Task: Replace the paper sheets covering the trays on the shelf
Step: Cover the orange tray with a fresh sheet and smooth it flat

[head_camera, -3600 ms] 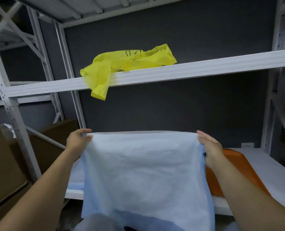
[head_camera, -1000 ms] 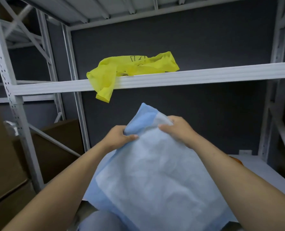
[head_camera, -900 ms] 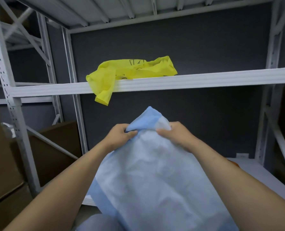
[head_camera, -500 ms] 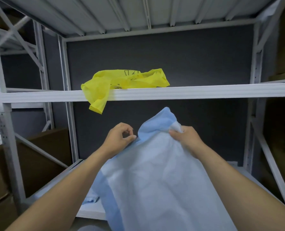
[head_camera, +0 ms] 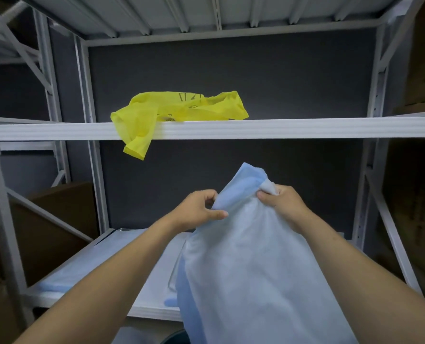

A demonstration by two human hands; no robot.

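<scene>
Sheet (head_camera: 251,269) is in the air in front of you, hanging over the front edge of the lower shelf (head_camera: 137,274) and not on any tray. Both hands are closed on it near the top. Your left hand (head_camera: 197,211) pinches the left edge between thumb and fingers, and your right hand (head_camera: 284,203) has the top corner bunched in a pinch. The hands are close together, so the top is gathered into a peak. I'd treat it as light, limp and thin: no stiffness, droops wherever unsupported, creases easily, probably tears if yanked. The best hold looks like two corners of one short edge, hands spread, so it hangs flat. Its long axis runs vertical, from the peak down toward you and out of the bottom of frame. The peak points at the upper shelf (head_camera: 306,127). The white face is toward you, with blue showing at the folded tip. No tray is visible, so I can't tell the target spot.
</scene>
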